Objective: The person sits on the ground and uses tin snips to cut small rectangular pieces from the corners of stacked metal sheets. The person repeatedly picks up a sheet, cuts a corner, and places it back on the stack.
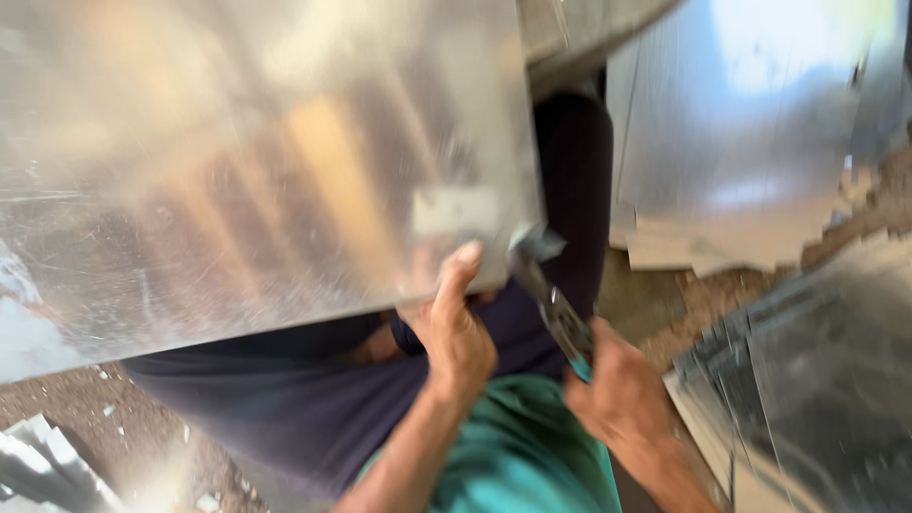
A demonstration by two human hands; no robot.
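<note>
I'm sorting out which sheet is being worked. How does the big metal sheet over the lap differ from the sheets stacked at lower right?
The big metal sheet is held up over the lap, left hand on its edge; the stacked sheets lie on the ground untouched. The big metal sheet looks bright; the stacked sheets look darker. Both are shiny flat metal.

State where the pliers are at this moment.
In the head view, right of centre: the pliers are in the right hand, biting the metal sheet's lower right corner beside the left hand.
</note>
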